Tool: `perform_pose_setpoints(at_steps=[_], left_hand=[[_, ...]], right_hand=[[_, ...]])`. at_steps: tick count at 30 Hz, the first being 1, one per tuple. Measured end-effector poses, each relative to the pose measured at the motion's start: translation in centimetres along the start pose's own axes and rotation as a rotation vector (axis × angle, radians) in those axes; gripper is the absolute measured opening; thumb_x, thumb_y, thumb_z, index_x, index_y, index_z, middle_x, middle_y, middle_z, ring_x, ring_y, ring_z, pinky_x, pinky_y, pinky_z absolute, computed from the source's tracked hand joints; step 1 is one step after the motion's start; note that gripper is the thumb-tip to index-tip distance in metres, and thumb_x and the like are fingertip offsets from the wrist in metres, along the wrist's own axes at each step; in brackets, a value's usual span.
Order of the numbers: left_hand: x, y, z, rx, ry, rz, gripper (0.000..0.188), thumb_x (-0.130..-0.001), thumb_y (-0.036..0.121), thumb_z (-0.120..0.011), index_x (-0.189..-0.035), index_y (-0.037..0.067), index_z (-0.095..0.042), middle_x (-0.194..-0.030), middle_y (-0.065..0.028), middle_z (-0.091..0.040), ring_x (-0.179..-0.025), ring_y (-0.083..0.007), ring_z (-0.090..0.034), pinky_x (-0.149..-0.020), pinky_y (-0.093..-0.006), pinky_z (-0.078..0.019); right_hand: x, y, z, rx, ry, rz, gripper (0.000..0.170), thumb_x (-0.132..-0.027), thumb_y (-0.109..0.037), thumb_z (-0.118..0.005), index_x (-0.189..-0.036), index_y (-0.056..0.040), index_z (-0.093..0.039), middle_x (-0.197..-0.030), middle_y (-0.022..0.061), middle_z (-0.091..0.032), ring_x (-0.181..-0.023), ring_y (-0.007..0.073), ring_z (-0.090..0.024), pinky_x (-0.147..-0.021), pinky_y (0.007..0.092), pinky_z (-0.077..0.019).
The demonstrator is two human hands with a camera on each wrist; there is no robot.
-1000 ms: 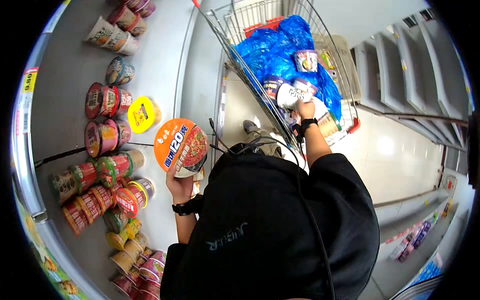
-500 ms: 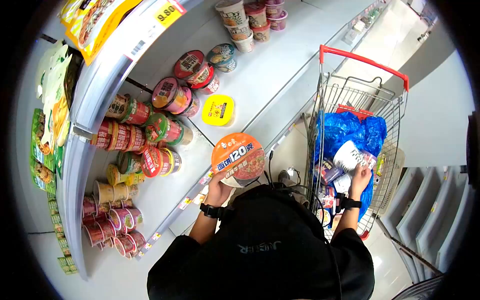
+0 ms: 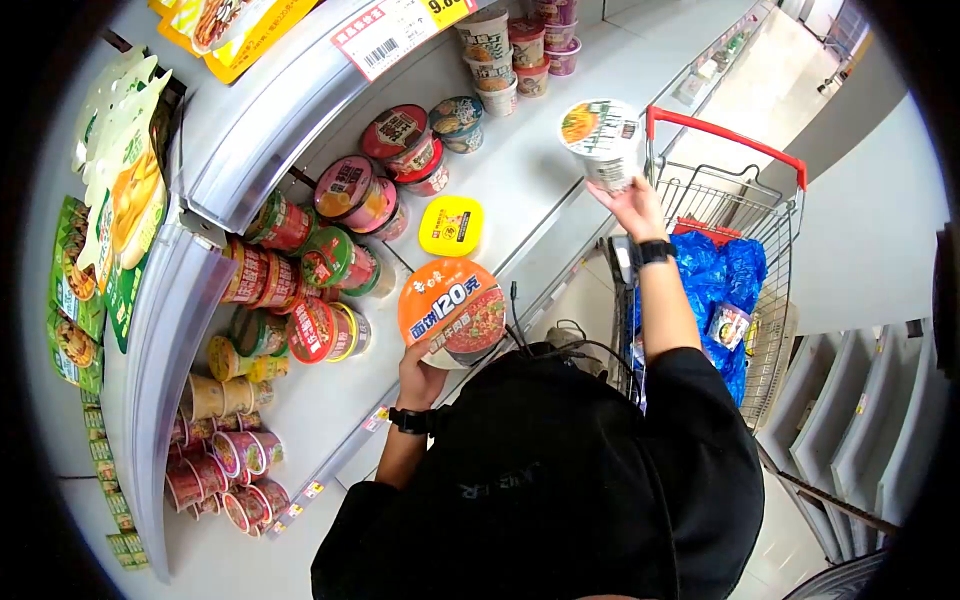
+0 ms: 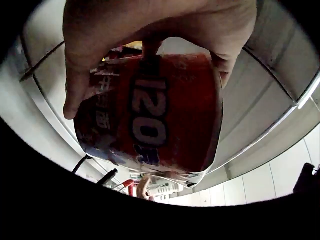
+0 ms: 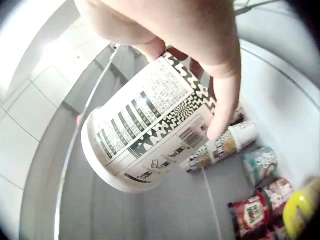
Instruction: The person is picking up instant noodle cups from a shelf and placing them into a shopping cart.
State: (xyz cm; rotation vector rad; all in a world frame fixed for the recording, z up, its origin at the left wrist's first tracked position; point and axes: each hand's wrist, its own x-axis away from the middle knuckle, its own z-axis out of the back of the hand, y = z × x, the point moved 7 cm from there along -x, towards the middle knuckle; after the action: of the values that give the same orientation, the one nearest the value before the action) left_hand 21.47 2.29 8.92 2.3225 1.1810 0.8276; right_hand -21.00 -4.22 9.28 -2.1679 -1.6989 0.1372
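A grey shelf [image 3: 530, 172] bearing noodle cups [image 3: 340, 258] stands beside a shopping cart [image 3: 725, 137]. The left hand [image 3: 420, 380] grips an orange-lidded bowl [image 3: 450, 305]; the right hand [image 3: 636, 208] grips a white cup [image 3: 602, 140] near the shelf's edge. Shelving seems in hand; next calls for lowering the cup upright.

this is a shop, a supermarket aisle by its look. a price label [image 3: 385, 42] with a barcode sits along a shelf edge at the top left of the frame, and packaged cups and tubs [image 3: 340, 258] are stacked in rows on the shelf [image 3: 535, 180] below. bagged goods [image 3: 135, 200] hang at the far left. a shopping cart [image 3: 728, 136] with a red handle stands right of centre, and more shelving [image 3: 850, 420] is at the lower right.
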Motion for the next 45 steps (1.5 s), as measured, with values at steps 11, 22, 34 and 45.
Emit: perform_pose_setpoints(at_steps=[11,22,34,45], left_hand=[[-1.5,1.4,-2.0,-0.037,0.223,-0.240,0.053,-0.080,0.016,-0.054,-0.129,0.000,-0.041,-0.128,-0.0131,-0.052,-0.120,-0.0269,-0.048,-0.104,-0.0423,-0.0333],[-3.9,-0.5,-6.9,-0.120,0.408,-0.375,0.062,-0.077,0.025,-0.055,-0.131,0.001,-0.038,-0.130,-0.0151,-0.049,-0.119,-0.0294,-0.048,-0.103,-0.0458,-0.0344],[-6.2,-1.6,-9.2,-0.149,0.437,-0.260,0.059,-0.079,0.026,-0.055,-0.130,0.003,-0.040,-0.129,-0.0129,-0.051,-0.118,-0.0279,-0.049,-0.102,-0.0462,-0.0349],[-10.9,-1.8,-11.0,-0.175,0.150,-0.133,0.054,-0.082,0.020,-0.050,-0.130,-0.002,-0.039,-0.131,-0.0154,-0.049,-0.121,-0.0285,-0.047,-0.105,-0.0439,-0.0319]], right_hand=[[-18.2,8.3,10.0,-0.006,0.272,-0.286,0.038,-0.099,-0.026,-0.026,-0.129,-0.0115,-0.043,-0.133,0.0109,-0.047,-0.121,0.0353,-0.043,-0.099,0.0615,-0.0319],[-31.8,8.4,17.3,0.172,0.700,-0.078,0.034,-0.078,-0.011,-0.064,-0.104,0.0068,-0.051,-0.094,0.0127,-0.060,-0.082,0.0242,-0.059,-0.069,0.0386,-0.0511],[-30.8,5.0,9.0,0.437,0.411,0.023,0.038,-0.090,-0.033,-0.044,-0.117,-0.0077,-0.051,-0.092,0.0051,-0.055,-0.080,0.0180,-0.053,-0.065,0.0316,-0.0456],[-12.5,-2.1,5.1,0.371,0.338,0.340,0.033,-0.089,-0.010,-0.048,-0.121,0.0012,-0.048,-0.112,0.0109,-0.052,-0.088,0.0195,-0.058,-0.075,0.0328,-0.0510]])
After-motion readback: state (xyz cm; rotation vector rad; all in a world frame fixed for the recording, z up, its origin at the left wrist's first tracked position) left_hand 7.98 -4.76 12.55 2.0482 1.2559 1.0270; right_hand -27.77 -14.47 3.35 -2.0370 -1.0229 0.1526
